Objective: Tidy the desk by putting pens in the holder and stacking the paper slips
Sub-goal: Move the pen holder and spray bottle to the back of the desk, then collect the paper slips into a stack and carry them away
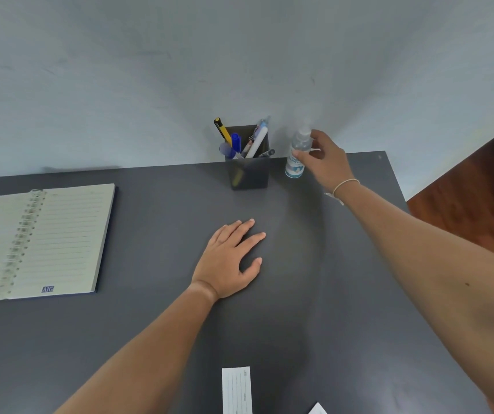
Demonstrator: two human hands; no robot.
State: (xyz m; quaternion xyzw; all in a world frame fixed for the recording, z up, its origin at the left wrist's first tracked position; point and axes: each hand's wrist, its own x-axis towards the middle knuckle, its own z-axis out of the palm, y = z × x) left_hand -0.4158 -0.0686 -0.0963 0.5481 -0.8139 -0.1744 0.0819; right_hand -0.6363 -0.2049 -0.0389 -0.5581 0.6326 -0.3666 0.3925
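A dark square pen holder [250, 174] stands at the desk's far edge with several pens [256, 141] sticking out of it. Just right of it stands a clear hand sanitizer spray bottle [296, 156]; my right hand [326, 159] is against its right side, fingers around its neck and upper body. My left hand [234, 258] lies flat on the desk, palm down, holding nothing. A lined white paper slip [236, 389] lies at the near edge, and the corner of another slip [317, 409] shows to its right.
An open spiral notebook [48, 240] lies at the left of the grey desk [150, 324]. A pale wall rises right behind the desk. Brown wooden furniture [464, 198] stands past the desk's right edge.
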